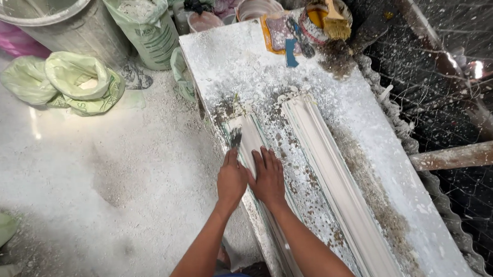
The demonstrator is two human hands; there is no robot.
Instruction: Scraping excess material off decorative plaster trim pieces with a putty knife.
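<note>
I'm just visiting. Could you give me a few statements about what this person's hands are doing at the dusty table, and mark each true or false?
1. Both hands press side by side on a long white moulding strip. True.
2. The left hand holds a small brush. True.
3. The right hand grips a hammer. False: it lies flat, fingers spread, on the strip.
4. The table is clean and bare. False: white powder and brown specks cover it.
5. Green sacks sit on the floor. True.

Both hands, left point(231, 180) and right point(269, 178), press flat side by side, forearms extended.
</note>
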